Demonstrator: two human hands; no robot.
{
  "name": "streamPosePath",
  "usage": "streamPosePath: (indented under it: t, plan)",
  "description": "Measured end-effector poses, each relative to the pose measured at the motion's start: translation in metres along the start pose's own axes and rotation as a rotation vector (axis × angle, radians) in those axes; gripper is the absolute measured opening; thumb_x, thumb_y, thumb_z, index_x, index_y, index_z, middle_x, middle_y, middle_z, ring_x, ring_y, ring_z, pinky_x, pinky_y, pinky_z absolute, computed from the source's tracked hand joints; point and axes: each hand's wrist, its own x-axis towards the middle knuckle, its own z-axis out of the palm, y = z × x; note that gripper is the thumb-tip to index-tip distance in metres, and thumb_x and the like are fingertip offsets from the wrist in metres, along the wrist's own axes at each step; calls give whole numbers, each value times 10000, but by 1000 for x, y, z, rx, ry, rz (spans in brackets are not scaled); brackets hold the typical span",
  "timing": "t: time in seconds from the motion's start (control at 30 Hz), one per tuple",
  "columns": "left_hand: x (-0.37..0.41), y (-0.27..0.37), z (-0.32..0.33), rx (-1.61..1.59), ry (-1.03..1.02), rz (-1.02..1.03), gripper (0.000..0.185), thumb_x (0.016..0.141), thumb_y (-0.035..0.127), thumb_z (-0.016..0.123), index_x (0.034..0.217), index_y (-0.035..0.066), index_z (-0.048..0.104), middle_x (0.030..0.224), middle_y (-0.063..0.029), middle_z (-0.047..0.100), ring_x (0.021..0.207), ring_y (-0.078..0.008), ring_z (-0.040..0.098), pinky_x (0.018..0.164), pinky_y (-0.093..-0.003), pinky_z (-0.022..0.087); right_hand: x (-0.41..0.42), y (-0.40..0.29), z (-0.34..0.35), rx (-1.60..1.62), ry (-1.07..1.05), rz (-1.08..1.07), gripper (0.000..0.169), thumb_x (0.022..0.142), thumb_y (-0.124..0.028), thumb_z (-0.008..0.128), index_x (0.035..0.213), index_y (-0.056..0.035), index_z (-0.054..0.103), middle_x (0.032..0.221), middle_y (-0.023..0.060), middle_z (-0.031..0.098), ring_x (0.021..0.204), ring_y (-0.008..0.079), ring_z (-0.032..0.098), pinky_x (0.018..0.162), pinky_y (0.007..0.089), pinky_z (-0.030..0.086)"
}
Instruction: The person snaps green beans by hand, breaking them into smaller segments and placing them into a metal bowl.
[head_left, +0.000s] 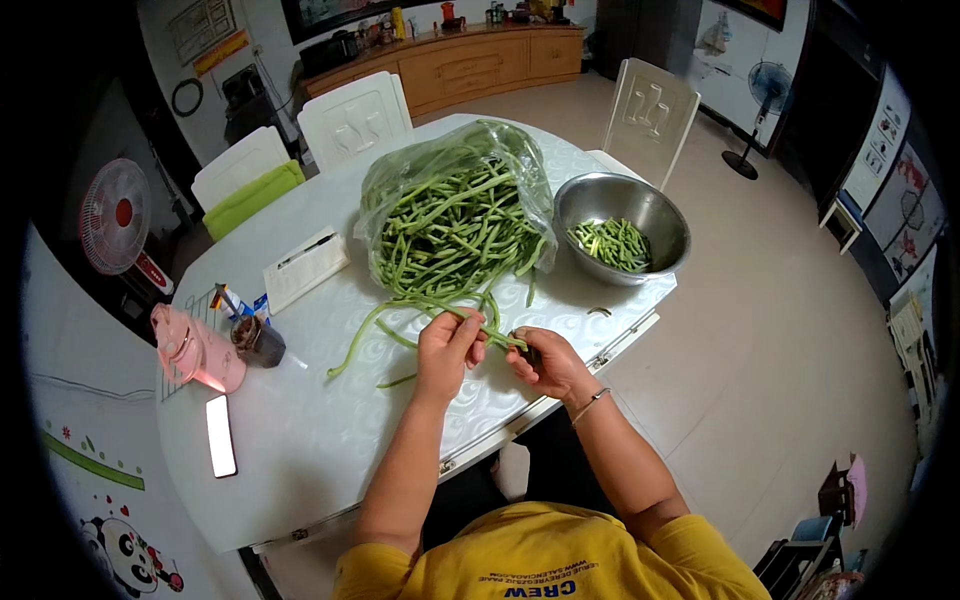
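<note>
My left hand (453, 346) grips a few long green beans (367, 330) near the table's front edge, their far ends trailing left over the tabletop. At the beans' right ends is my right hand (541, 360), its thumb and fingers closed around a small dark object (531, 355) that I cannot make out. Just beyond my hands, a clear plastic bag (420, 161) lies with its mouth towards me, full of long beans (465, 225). To its right stands a stainless steel bowl (667, 247) with short cut bean pieces (615, 244) in it. Small bean scraps (599, 311) lie below the bowl.
On the white table (300, 427) stand a pink insulated jug (199, 349) and a dark jar (257, 341), with a lit phone (220, 436) nearer me. A notebook (307, 270) with a pen lies left of the bag. White chairs (352, 116) stand beyond the table.
</note>
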Motion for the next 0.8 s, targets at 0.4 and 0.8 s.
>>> streamPosePath:
  t: [0.4,0.8]
  plan:
    - [0,-5,3,163,-122,-140,136,887,138,509,936,17,547,692,8,529,556,-39,460,485,-162,337,-14,-11,11,-119,-155,88,198,862,-157,492,883,14,591,589,57,557,355,81,391,342,179,293]
    - [0,-1,9,174,-51,-77,108,870,61,498,964,19,531,687,25,478,555,-38,418,506,-169,346,-16,-12,12,-213,-117,89,165,843,-136,466,824,-1,558,563,38,525,360,78,370,358,196,290]
